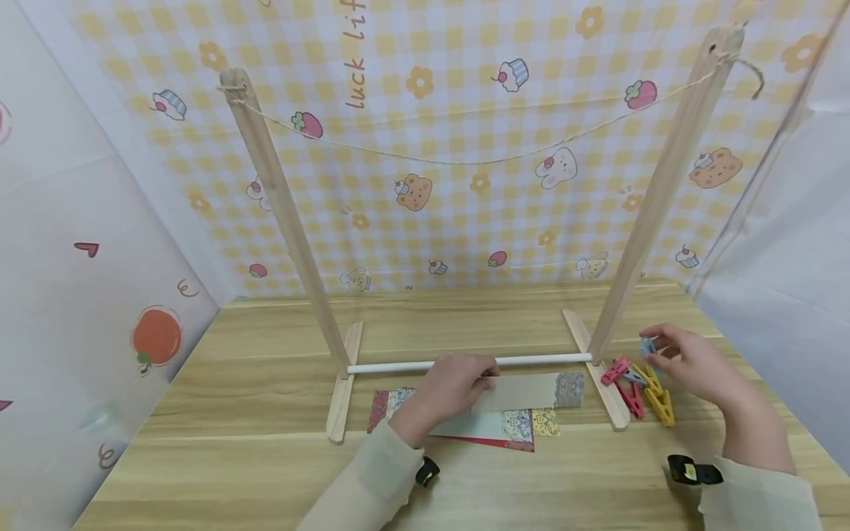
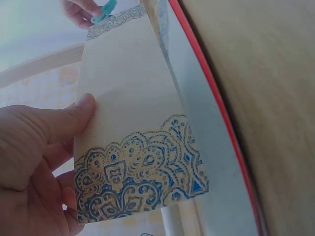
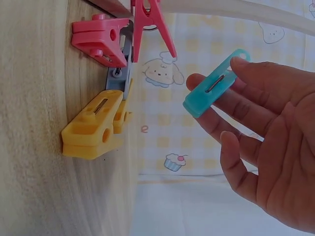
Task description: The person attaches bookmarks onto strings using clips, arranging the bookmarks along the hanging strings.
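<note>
My left hand pinches a cream paper card between thumb and fingers near one end. Both ends of this card carry a dark blue lace pattern. Below it several more patterned cards lie in a loose stack on the table, one with a red edge. My right hand pinches a teal clothespin between thumb and fingertips, just above the table. Beside that hand is a small pile of clothespins: yellow, pink and grey.
Two upright wooden posts stand on flat wooden feet, joined low down by a white rod. A thin string sags between their tops. Behind them hangs a yellow checked cloth with cartoon prints. The tabletop is wood-grained.
</note>
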A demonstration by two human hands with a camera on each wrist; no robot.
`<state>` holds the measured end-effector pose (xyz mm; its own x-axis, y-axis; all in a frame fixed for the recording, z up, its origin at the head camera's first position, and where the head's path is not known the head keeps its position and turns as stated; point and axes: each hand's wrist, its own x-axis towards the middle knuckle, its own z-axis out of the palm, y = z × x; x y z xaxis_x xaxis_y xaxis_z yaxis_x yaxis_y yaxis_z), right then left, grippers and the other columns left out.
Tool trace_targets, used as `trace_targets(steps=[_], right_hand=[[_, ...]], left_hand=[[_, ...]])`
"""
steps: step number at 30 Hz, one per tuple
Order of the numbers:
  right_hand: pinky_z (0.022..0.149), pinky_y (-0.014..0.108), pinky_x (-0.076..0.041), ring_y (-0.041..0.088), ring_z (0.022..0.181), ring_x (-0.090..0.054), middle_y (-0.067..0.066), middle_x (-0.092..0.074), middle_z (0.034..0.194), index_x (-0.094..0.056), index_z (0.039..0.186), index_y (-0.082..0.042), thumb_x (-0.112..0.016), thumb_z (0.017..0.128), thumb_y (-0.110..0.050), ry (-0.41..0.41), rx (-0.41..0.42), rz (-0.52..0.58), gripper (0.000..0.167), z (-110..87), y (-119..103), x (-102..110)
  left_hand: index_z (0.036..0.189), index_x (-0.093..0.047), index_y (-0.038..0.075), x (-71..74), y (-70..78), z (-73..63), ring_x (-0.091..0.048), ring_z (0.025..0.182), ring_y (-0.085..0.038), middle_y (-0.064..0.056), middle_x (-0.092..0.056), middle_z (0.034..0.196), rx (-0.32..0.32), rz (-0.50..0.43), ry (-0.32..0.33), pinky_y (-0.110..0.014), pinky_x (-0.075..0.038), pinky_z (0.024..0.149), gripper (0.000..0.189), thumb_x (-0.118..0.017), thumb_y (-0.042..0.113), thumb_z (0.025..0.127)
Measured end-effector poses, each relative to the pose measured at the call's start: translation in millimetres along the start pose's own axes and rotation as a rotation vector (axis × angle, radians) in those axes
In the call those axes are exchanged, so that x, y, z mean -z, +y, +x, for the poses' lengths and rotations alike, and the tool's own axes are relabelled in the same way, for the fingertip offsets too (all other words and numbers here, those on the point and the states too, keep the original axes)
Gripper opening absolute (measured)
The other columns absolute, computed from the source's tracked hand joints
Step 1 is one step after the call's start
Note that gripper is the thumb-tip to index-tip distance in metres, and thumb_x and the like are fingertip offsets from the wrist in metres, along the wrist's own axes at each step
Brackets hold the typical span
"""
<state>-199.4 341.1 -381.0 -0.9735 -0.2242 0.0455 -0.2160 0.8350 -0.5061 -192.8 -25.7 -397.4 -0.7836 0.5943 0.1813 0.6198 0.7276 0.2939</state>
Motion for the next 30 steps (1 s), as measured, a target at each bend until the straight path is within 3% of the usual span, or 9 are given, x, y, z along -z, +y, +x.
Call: trace_targets(steps=[8, 15, 21, 23, 27, 30], right_hand=[[0.061, 0.025, -0.049, 0.035, 0.092, -0.064, 0.024, -0.067, 0.104, -0.046, 0.135, 0.014, -0.061, 0.097, -0.005, 0.021, 0.021, -0.029, 0.045, -0.3, -2.5, 3.6], [0.063, 0.027, -0.049, 0.036, 0.094, -0.064, 0.024, -0.067, 0.107, -0.050, 0.134, 0.011, -0.061, 0.098, -0.009, 0.032, 0.030, -0.012, 0.043, -2.4, -9.5, 6.5], [0.062, 0.025, -0.047, 0.032, 0.092, -0.063, 0.021, -0.068, 0.104, -0.052, 0.133, 0.009, -0.063, 0.098, -0.012, 0.062, 0.047, -0.013, 0.042, -2.8, -16.5, 8.4], [0.061, 0.024, -0.047, 0.023, 0.089, -0.063, 0.020, -0.068, 0.102, -0.054, 0.131, 0.009, -0.065, 0.097, -0.012, 0.082, 0.067, -0.014, 0.042, -3.1, -18.0, 8.8], [0.060, 0.023, -0.048, -0.006, 0.085, -0.053, 0.017, -0.068, 0.102, -0.056, 0.130, 0.006, -0.066, 0.096, -0.013, 0.106, 0.099, -0.010, 0.041, -4.8, -21.2, 10.3], [0.062, 0.023, -0.050, -0.015, 0.083, -0.047, 0.015, -0.068, 0.104, -0.056, 0.132, 0.005, -0.065, 0.097, -0.016, 0.083, 0.085, -0.005, 0.042, -7.3, -24.6, 12.2]], left_hand=[[0.102, -0.073, 0.019, 3.7, 0.2, -6.0, -0.060, 0.072, 0.002, 0.007, -0.075, 0.091, 0.005, -0.060, 0.040, -0.016, -0.049, 0.067, 0.011, -0.065, 0.024, 0.096], [0.100, -0.072, 0.015, 8.1, -0.5, -12.4, -0.051, 0.061, 0.001, 0.004, -0.074, 0.087, 0.026, -0.144, 0.063, -0.016, -0.045, 0.063, 0.011, -0.065, 0.022, 0.096], [0.100, -0.071, 0.012, 11.0, -4.6, -16.8, -0.051, 0.067, -0.001, 0.002, -0.073, 0.089, 0.044, -0.190, 0.077, -0.016, -0.046, 0.065, 0.010, -0.066, 0.018, 0.095], [0.099, -0.071, 0.012, 12.8, -5.2, -18.3, -0.051, 0.066, -0.001, 0.002, -0.073, 0.088, 0.051, -0.202, 0.080, -0.016, -0.045, 0.064, 0.009, -0.065, 0.018, 0.095], [0.097, -0.071, 0.013, 19.0, -4.6, -22.0, -0.049, 0.064, -0.002, 0.002, -0.071, 0.085, 0.057, -0.226, 0.098, -0.016, -0.044, 0.062, 0.008, -0.065, 0.019, 0.096], [0.096, -0.070, 0.013, 23.5, -4.3, -25.3, -0.050, 0.064, -0.002, 0.002, -0.071, 0.085, 0.051, -0.236, 0.120, -0.016, -0.045, 0.062, 0.007, -0.065, 0.019, 0.096]])
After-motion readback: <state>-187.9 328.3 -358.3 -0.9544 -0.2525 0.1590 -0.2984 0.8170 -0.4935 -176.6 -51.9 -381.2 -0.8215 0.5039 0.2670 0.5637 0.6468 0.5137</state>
